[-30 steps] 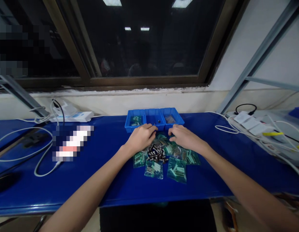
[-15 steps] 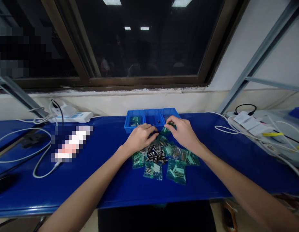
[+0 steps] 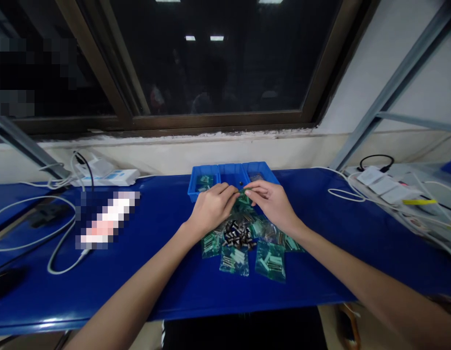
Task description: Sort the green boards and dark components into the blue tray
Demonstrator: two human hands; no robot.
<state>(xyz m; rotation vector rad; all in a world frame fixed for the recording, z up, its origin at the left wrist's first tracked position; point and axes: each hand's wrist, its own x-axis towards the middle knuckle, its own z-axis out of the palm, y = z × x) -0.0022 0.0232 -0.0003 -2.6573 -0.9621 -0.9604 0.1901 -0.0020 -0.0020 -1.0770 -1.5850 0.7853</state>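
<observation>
- a blue counter [image 3: 101, 304] running beneath the fingers [image 3: 231, 190] and far to either side
- left of the fingers, a white cable [image 3: 28, 197] in loose loops on the counter
- just beyond that cable, a white power strip [image 3: 116, 177]
- left of the fingers, a pixelated object [image 3: 107, 218], too blurred to tell
- well beyond the fingers, a dark window [image 3: 218, 58] in a brown frame [image 3: 214, 120]
- far right of the fingers, white adapters [image 3: 384, 187], a black cable [image 3: 376, 156] and a yellow tag [image 3: 415, 201]
- upper right, a grey metal strut [image 3: 396, 82]

Pinched a green bag [image 3: 243, 197] between left hand [image 3: 213, 209] and right hand [image 3: 272, 206], just in front of a blue tray [image 3: 231, 167], above metal cylinders [image 3: 237, 234] and more bags [image 3: 269, 261] on a blue table [image 3: 167, 272].
</observation>
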